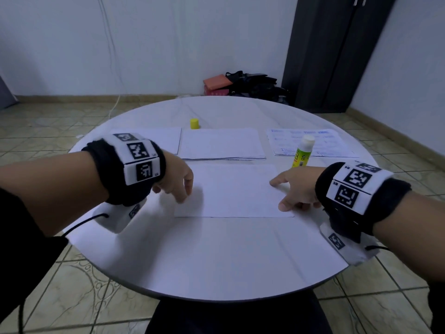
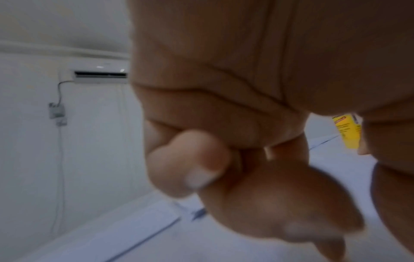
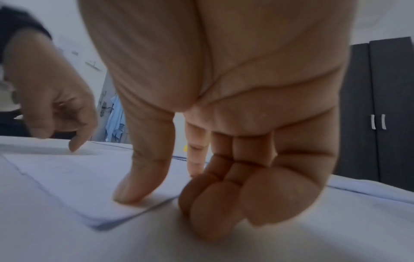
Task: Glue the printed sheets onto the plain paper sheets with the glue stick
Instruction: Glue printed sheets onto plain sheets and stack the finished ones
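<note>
A white sheet [image 1: 231, 191], blank on its upper face, lies flat in the middle of the round table [image 1: 216, 256]. My left hand [image 1: 178, 182] hangs over its left edge, and its loosely curled fingertips [image 3: 74, 147] touch the paper. My right hand [image 1: 291, 189] is at the right edge. Its thumb [image 3: 139, 187] and straight index finger press the sheet [image 3: 67, 177], and its other fingers are curled onto the table. The uncapped glue stick [image 1: 302, 153] stands upright just beyond my right hand. Its yellow cap [image 1: 194, 123] stands farther back.
A stack of plain sheets [image 1: 221, 143] lies behind the centre sheet, with another sheet [image 1: 154, 138] to its left. Printed sheets [image 1: 313, 141] lie at the back right, behind the glue stick. Bags [image 1: 252, 85] and a dark cabinet [image 1: 337, 56] stand by the far wall.
</note>
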Available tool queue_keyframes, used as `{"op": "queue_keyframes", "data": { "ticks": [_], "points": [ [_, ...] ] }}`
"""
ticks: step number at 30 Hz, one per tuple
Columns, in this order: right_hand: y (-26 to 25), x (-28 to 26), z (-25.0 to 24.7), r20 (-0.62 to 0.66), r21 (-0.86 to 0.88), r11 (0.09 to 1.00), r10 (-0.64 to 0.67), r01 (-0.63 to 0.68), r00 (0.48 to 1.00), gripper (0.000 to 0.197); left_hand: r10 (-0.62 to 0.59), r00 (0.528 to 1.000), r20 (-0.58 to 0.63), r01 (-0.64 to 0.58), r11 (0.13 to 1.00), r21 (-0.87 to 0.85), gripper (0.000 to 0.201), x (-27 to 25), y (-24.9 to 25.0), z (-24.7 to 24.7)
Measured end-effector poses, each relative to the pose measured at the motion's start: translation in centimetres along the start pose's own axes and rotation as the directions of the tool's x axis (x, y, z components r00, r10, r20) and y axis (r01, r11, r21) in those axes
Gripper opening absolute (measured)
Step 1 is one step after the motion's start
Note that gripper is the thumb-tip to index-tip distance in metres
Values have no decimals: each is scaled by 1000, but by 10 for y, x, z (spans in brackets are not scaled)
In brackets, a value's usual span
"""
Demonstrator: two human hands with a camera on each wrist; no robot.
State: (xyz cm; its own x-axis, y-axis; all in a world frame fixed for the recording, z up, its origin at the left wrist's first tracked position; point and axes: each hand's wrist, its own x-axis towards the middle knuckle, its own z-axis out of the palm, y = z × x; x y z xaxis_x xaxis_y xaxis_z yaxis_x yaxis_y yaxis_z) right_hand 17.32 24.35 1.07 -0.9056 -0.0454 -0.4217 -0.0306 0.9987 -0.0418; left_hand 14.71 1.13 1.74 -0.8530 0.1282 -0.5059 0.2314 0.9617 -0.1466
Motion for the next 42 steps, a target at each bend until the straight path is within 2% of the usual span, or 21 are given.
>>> {"op": "queue_keyframes", "data": {
  "ticks": [2, 5, 8, 9, 12, 14, 18, 22, 28, 34, 39, 42],
  "points": [
    [-1, 3, -1, 3, -3, 1000, 10, -10, 1000, 63, 16, 1000, -17, -14, 997, 75, 34, 9, 19, -10],
    [-3, 5, -3, 11, -73, 997, -3, 3, 1000, 64, 92, 988, -122, -77, 989, 124, 49, 29, 60, -21],
    [-5, 3, -5, 2, -151, 988, -37, 37, 999, 66, 186, 973, -138, -174, 980, 92, 82, 43, 106, -27],
    [-5, 3, -4, 4, -162, 986, -45, 45, 999, 64, 220, 965, -141, -206, 973, 107, 84, 46, 117, -27],
    [-2, 4, -2, 6, -151, 985, -78, 78, 997, 55, 289, 942, -169, -257, 948, 189, 69, 51, 136, -26],
    [1, 5, -1, 2, -144, 987, -70, 70, 998, 60, 281, 950, -134, -251, 946, 203, 74, 48, 131, -26],
    [6, 10, -1, 1, -123, 992, -41, 40, 999, 65, 182, 978, -103, -161, 969, 187, 107, 44, 101, -20],
    [11, 15, 1, 12, -32, 999, -18, 19, 1000, 63, 130, 987, -98, -119, 987, 110, 100, 32, 56, -11],
    [22, 19, 5, 12, 89, 996, -29, 28, 1000, 62, 45, 997, -70, -38, 994, 107, 101, 21, 7, 1],
    [33, 30, 5, 153, 223, 975, -52, 17, 987, 85, 56, 997, -55, -51, 995, 81, 101, 23, -7, 6],
    [25, 28, 2, 177, 138, 990, -14, -10, 984, 87, 56, 997, -57, -52, 996, 74, 106, 26, -10, 7],
    [7, 15, -4, 124, -107, 994, 24, -11, 992, 81, 41, 998, -51, -36, 996, 82, 110, 26, -14, 9]
  ]
}}
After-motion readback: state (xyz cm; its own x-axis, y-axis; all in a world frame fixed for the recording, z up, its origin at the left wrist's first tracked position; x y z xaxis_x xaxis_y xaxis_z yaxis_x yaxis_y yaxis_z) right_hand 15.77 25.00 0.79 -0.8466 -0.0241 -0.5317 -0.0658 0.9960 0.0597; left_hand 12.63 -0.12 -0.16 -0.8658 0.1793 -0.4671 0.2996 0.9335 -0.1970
